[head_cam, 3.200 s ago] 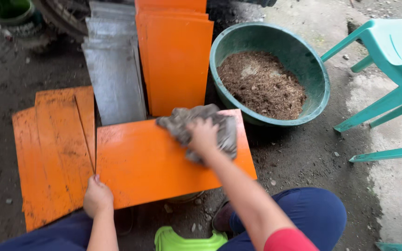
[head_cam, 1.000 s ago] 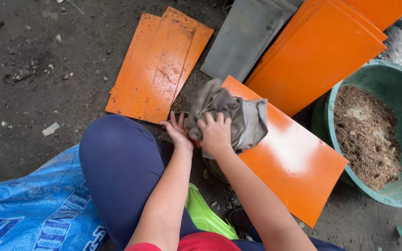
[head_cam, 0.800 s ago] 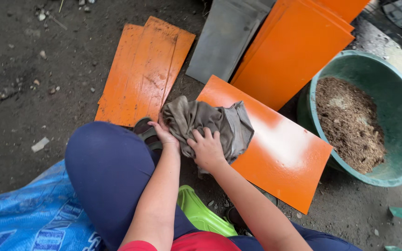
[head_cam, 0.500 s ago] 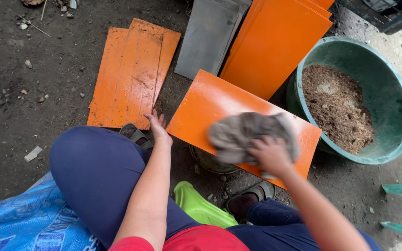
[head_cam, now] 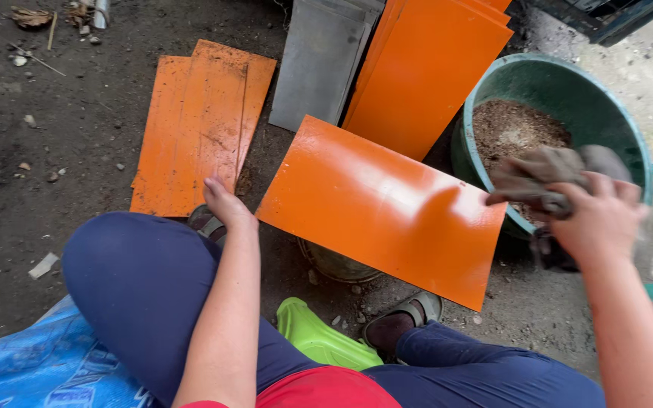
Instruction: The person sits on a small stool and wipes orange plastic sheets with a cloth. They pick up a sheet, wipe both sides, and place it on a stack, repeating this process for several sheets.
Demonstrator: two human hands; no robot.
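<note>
Gripping a grey-brown rag point(head_cam: 549, 177) bunched in our right hand point(head_cam: 602, 223), we hold it over the near rim of the green basin point(head_cam: 493, 98), just off the right end of the glossy orange panel point(head_cam: 383, 208). That panel lies tilted across something round and dark beneath it, in front of our knees. Our left hand point(head_cam: 224, 202) rests open, fingers spread, at the panel's left corner, near the dusty orange boards point(head_cam: 198, 125) lying flat on the ground; whether it touches the panel we cannot tell. The rag looks soft, limp and light, so a loose fistful anywhere on it should do. The panel seems thin, stiff and slick from its shine, so we judge it is best steadied by an edge or corner. The basin holds brown, crumbly material. More orange panels point(head_cam: 425, 68) and a grey sheet point(head_cam: 319, 64) lean close behind, crowding the far edge, while our legs, a lime-green object point(head_cam: 315, 340) and a blue tarp point(head_cam: 17, 363) hem in the near side.
</note>
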